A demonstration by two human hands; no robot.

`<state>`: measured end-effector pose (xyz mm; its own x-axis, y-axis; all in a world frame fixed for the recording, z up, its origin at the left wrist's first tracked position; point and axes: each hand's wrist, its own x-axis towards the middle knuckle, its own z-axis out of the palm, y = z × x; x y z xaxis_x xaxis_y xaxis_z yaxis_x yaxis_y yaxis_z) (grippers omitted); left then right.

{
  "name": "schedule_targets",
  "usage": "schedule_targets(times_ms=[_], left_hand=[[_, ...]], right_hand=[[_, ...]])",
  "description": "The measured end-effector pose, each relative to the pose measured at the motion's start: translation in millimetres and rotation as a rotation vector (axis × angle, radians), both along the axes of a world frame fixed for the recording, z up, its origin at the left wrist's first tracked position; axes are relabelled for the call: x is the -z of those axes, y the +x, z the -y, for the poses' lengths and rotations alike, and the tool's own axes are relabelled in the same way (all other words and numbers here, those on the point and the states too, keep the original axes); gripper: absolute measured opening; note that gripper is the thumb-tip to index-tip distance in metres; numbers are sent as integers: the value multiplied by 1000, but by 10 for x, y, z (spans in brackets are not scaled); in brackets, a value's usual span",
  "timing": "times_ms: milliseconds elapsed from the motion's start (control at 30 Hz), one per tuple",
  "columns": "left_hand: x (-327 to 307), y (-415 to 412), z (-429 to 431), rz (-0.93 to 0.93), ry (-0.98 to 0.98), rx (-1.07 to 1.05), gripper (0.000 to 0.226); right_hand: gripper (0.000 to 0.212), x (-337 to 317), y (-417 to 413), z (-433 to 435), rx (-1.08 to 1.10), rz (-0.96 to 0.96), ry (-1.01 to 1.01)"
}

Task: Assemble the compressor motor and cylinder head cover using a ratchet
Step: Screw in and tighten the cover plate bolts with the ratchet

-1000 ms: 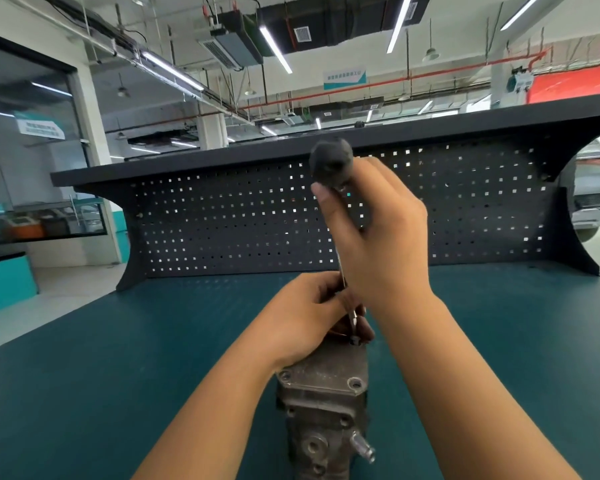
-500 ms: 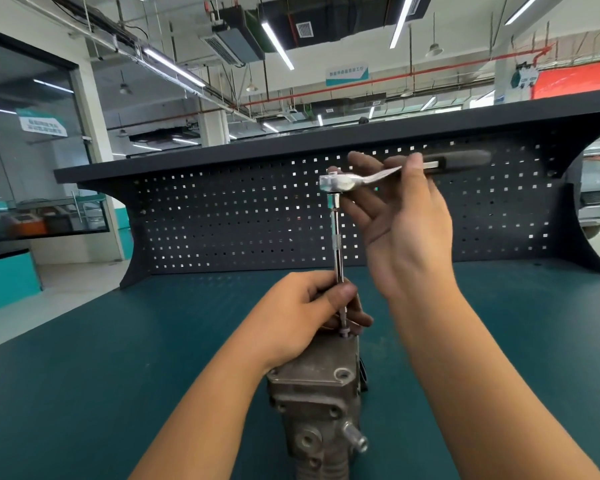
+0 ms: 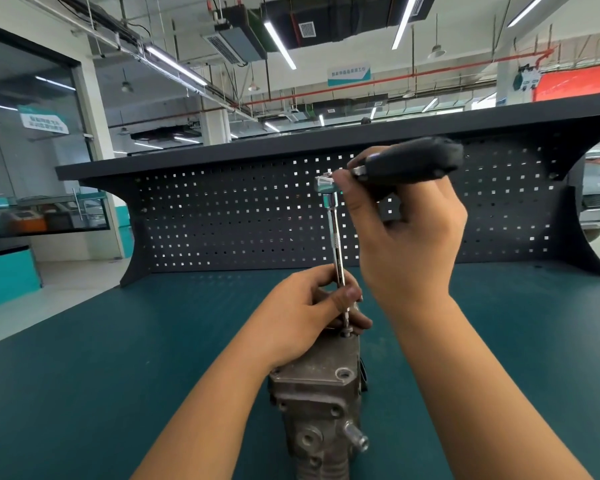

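Over the compressor (image 3: 313, 393), left hand (image 3: 300, 317) pinches extension (image 3: 334, 230), right hand (image 3: 409, 244) grips ratchet (image 3: 413, 163).

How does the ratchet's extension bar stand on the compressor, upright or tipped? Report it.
Nearly upright, leaning slightly. The extension bar runs from the ratchet down to the far corner of the cover, left hand pinching it.

compressor (image 3: 314, 403): cut off at bottom edge | ratchet handle (image 3: 413, 161): blurred | hanging sign (image 3: 349, 75): text illegible
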<state>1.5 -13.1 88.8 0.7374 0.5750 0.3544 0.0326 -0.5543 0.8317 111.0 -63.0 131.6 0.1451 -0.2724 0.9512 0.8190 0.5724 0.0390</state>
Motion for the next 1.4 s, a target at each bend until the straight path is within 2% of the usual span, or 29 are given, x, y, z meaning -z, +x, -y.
schedule_targets(times_ms=[67, 167, 267, 300, 333, 367, 433, 500, 633, 667, 700, 733, 800, 900, 967, 1000, 1033, 1167, 1233, 1267, 1300, 1400], left_hand=[[7, 4, 9, 11, -20, 1, 48], [24, -1, 9, 21, -42, 7, 26], [24, -20, -1, 2, -30, 6, 21], [24, -15, -6, -4, -30, 11, 21], [22, -5, -7, -15, -29, 17, 21], [24, 6, -5, -29, -22, 19, 22], [26, 18, 0, -57, 17, 8, 21], [24, 16, -5, -82, 67, -5, 20], [-2, -5, -21, -124, 162, -28, 23], [-6, -9, -18, -118, 160, -23, 24], [-8, -14, -11, -111, 157, -20, 25], [-8, -15, -7, -109, 152, -21, 26], [-2, -9, -2, -116, 130, -24, 26], [-2, 11, 4, -132, 125, -31, 24], [2, 20, 1, -132, 125, -30, 24], [6, 19, -5, -129, 115, -29, 25], [6, 16, -7, -128, 109, -28, 25], [-17, 6, 5, -134, 180, -48, 33], [-33, 4, 19, -138, 232, -70, 35], [-35, 4, 24, -143, 246, -77, 34], [-33, 6, 30, -152, 248, -79, 33], [-23, 13, 36, -195, 225, -82, 31]], right_hand=[[12, 21, -29, 9, -156, -95, -68], [13, -15, 7, -27, -599, -424, -260], [21, -84, 129, -113, -1254, -708, -407], [20, -91, 152, -135, -1435, -746, -411], [18, -85, 167, -150, -1527, -744, -382], [16, -69, 168, -157, -1530, -707, -336], [12, -36, 133, -138, -1337, -557, -243], [12, -19, 94, -99, -1005, -339, -185], [19, -6, 63, -35, -198, 70, -45], [18, 9, 46, -38, -92, 127, -13], [17, 21, 27, -44, -71, 130, -4], [16, 27, 12, -51, -148, 80, -22], [13, 7, 2, -65, -535, -163, -114], [18, -87, 132, -107, -1166, -676, -244], [23, -125, 188, -126, -1452, -801, -307], [22, -114, 175, -128, -1454, -754, -313], [20, -86, 150, -127, -1354, -648, -300], [16, 3, 8, -77, -502, -46, -179], [12, 40, 10, -98, -165, 96, -122], [11, 54, 4, -97, -123, 90, -111], [8, 53, -8, -87, -183, 41, -129], [13, 0, 1, -73, -665, -264, -205]])
